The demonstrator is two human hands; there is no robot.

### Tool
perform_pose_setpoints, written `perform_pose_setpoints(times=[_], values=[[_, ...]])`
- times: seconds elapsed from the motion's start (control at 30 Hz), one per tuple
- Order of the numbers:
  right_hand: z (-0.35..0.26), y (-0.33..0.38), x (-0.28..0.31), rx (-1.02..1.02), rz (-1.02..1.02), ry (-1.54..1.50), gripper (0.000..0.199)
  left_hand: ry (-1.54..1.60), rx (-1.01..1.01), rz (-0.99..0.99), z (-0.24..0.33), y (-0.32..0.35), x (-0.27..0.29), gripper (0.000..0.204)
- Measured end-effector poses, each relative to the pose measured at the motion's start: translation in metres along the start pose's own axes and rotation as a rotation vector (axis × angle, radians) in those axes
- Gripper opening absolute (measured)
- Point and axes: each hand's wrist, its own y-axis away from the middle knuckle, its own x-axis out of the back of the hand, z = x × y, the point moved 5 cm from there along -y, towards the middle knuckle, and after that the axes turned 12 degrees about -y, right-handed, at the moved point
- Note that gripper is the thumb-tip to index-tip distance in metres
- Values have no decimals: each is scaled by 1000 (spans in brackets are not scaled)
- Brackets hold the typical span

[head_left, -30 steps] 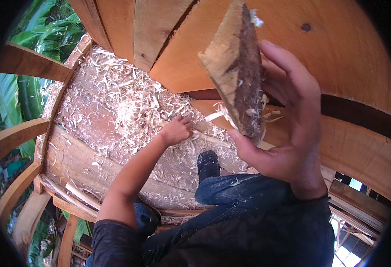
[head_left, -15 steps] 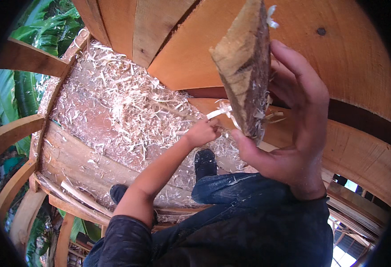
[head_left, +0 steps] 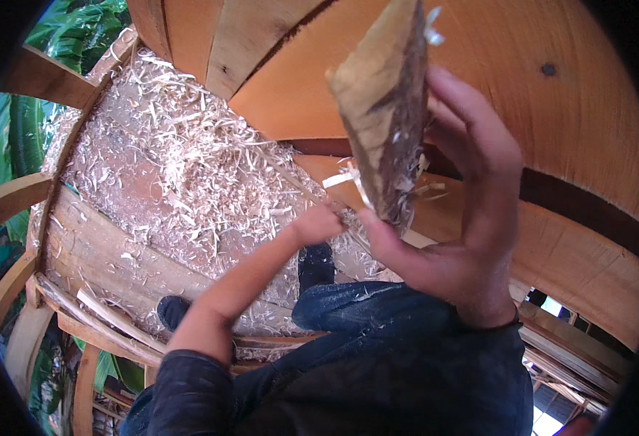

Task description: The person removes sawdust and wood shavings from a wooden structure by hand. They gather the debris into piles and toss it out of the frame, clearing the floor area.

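Observation:
My right hand [head_left: 459, 243] is raised close to the camera and grips a rough wooden block [head_left: 383, 109] from below, thumb on its near side and fingers behind it. The block has a pale sawn face and a dark, bark-like edge with splinters hanging off it. My left hand [head_left: 318, 224] reaches out lower down, its fingers curled shut just left of the block's bottom end and above the shavings. A pale sliver of wood [head_left: 343, 179] sticks out beside the block. I cannot make out anything inside the left hand.
Wood shavings [head_left: 181, 174] cover a curved plank floor. Wide orange-brown planks [head_left: 552, 131] arch overhead and to the right. My dark shoes [head_left: 316, 263] [head_left: 173, 309] and blue-trousered knee [head_left: 378, 312] are below. Wooden ribs [head_left: 7, 203] and green leaves [head_left: 14, 123] lie at the left.
My left hand has lifted off the shavings and moved right, up to the block's lower end. The block has risen and come closer to the camera.

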Motion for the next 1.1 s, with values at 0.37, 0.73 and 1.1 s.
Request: perform_pose_setpoints(times=[0.37, 0.73, 1.1], values=[[6, -2, -11, -130, -9, 125, 96, 418, 205, -429, 94, -8, -48, 32], [6, 11, -12, -229, 102, 131, 91, -214, 55, -844, 106, -2, -112, 46], [7, 8, -10, -189, 88, 51, 88, -329, 282, -638, -54, 72, 2, 38]])
